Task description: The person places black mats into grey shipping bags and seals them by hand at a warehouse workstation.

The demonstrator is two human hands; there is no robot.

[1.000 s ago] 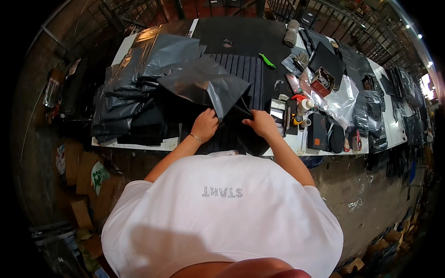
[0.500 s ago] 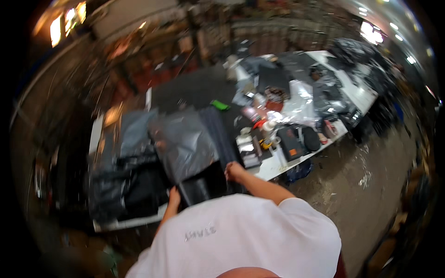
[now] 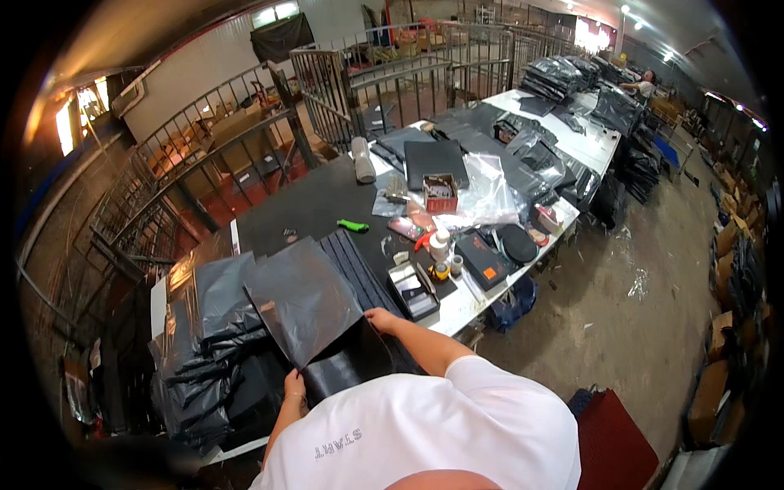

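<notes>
While the left hand (image 3: 294,384) pinches the grey plastic mailer bag (image 3: 304,299), the right hand (image 3: 380,319) grips its other edge. Folded black garment (image 3: 347,367) lies underneath.

Fingertips of both hands (image 3: 296,384) under black bag (image 3: 304,300)

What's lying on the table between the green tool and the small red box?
In the head view, a bare stretch of black table top lies between the green tool and the small red box, then a small grey heap of items beside the box.

Bag (image 3: 302,298) on table (image 3: 318,204), bag pile (image 3: 204,359) left.
</notes>
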